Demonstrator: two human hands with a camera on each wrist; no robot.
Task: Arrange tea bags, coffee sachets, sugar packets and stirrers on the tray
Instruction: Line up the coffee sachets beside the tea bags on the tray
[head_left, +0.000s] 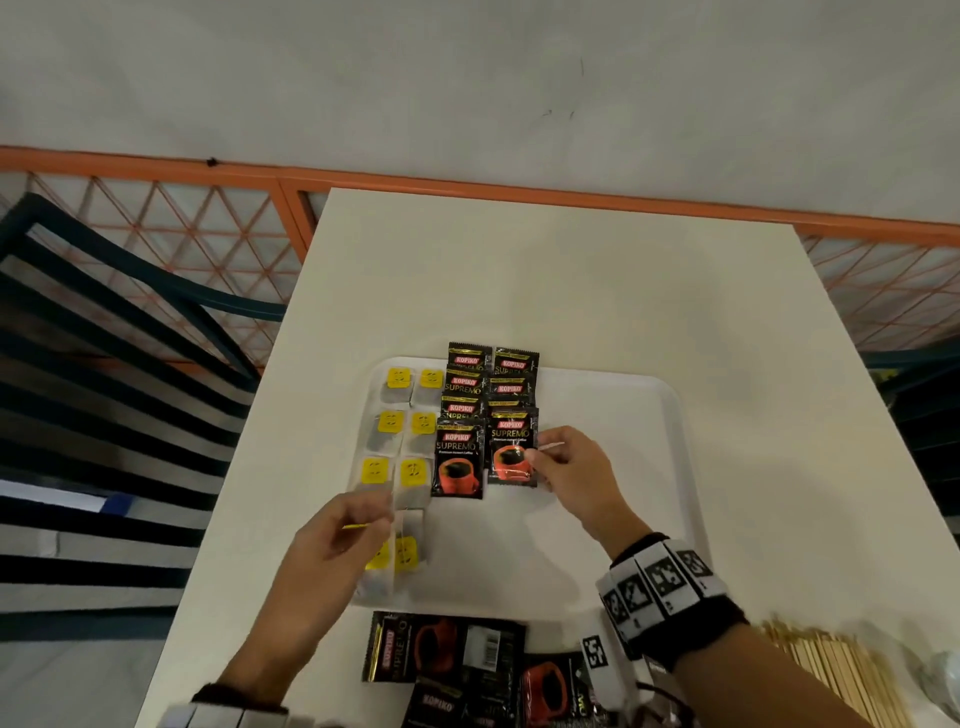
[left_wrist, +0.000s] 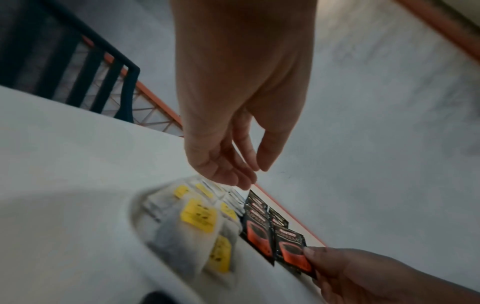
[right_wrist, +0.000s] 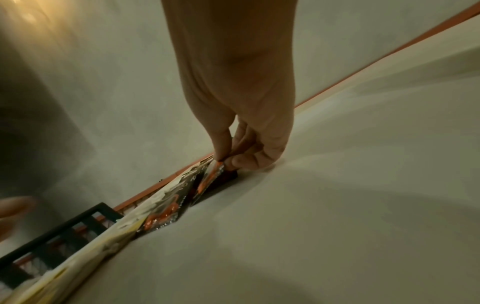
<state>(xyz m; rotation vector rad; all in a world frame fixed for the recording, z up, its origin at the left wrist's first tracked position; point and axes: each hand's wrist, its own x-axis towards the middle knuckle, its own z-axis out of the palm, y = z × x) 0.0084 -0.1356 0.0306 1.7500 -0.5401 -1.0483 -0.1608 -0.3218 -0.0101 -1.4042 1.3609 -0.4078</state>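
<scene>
Coffee sachet (head_left: 511, 448) sits pinched at its right edge in my right hand (head_left: 569, 467) — low over the tray (head_left: 670, 415), so it lands square beside its neighbour (head_left: 458, 460) in the overlapping rows. My left hand (head_left: 332, 540) hovers slack, holding nothing, above the tea bags (head_left: 410, 480) along the tray's left edge. Spare sachets (head_left: 441, 649) and stirrers (head_left: 831, 670) crowd the bench's near edge.

The coffee sachets (head_left: 511, 447) are glossy black foil or plastic film, catching light; the tea bags (head_left: 400, 395) look like thin, matt, porous paper with 1 yellow paper tag each; the tray (head_left: 670, 415) seems smooth white plastic, though blur makes that uncertain; the table (head_left: 545, 270) is matt and smooth; the stirrers (head_left: 836, 670) are pale bare wood.
</scene>
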